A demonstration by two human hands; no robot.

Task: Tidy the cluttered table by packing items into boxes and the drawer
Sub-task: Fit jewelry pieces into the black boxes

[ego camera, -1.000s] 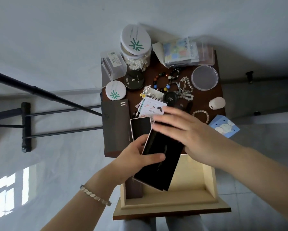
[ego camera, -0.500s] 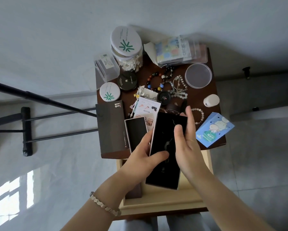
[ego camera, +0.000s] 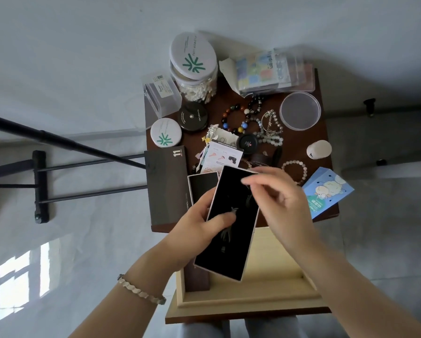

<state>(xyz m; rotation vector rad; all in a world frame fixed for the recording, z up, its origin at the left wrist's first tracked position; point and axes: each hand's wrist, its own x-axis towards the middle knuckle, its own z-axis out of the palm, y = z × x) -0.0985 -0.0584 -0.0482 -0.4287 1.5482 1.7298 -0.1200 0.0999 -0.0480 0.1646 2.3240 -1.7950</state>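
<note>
**Black box (ego camera: 231, 223) over the open drawer (ego camera: 253, 306); most of the table (ego camera: 294, 140) left to pack**

The black box is in the air, tilted, its near end above the drawer and its far end over the table's front edge. The left hand (ego camera: 194, 230) grips it, thumb on the black face and fingers round the left edge. The right hand (ego camera: 285, 203) is at the far right corner with bent fingers; they are blurred, so I cannot tell whether they pinch the box or only hover by it.

The task looks to be at an early stage. The drawer is pulled out and holds one dark item (ego camera: 197, 279) along its left side; the rest of it is bare wood. Nothing else appears packed.

On the table lie a grey box (ego camera: 165, 186) marked 11, a small black tray (ego camera: 202, 186) just beside it, a swab jar (ego camera: 194, 71), a clear case (ego camera: 161, 93), a white tin (ego camera: 166, 136), a black compact (ego camera: 193, 117), a card (ego camera: 225, 157), several bracelets (ego camera: 236, 118), a clear tub (ego camera: 299, 114) and sticker packs (ego camera: 265, 69). A blue packet (ego camera: 326, 191) overhangs the right front corner and could be knocked off by a passing arm. The loose bracelets are tangled near each other and will likely need picking up one at a time.
</note>
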